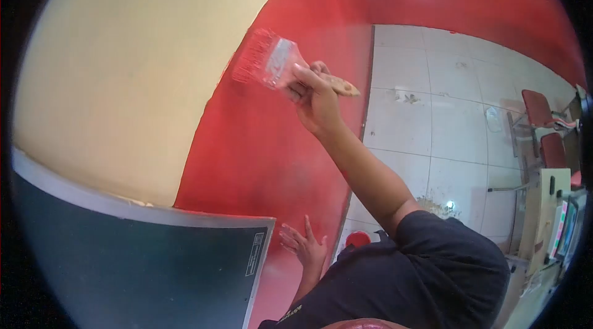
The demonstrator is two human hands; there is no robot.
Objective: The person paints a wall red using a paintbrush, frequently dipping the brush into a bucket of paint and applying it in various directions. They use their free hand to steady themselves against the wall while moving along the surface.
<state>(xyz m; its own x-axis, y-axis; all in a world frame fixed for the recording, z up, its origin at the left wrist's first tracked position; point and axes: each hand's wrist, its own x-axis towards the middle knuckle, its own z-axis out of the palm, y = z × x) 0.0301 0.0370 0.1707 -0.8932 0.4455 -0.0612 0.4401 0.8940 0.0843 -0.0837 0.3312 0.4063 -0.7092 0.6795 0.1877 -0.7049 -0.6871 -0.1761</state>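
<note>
Head view: raised right hand (314, 97) grips paintbrush (272, 63) against red wall (259, 156); left hand (302, 244) spread, empty.

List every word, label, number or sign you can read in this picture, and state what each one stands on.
Nothing here can be read for certain.
White label on the right edge of the dark board: printed lines, too small and blurred to read.
Pale lettering on the black shirt near the bottom edge: too small to read.
The paintbrush in the right hand shows no marking.

A dark board (136, 267), red chairs (537, 109), perhaps a desk (543, 205).
</note>
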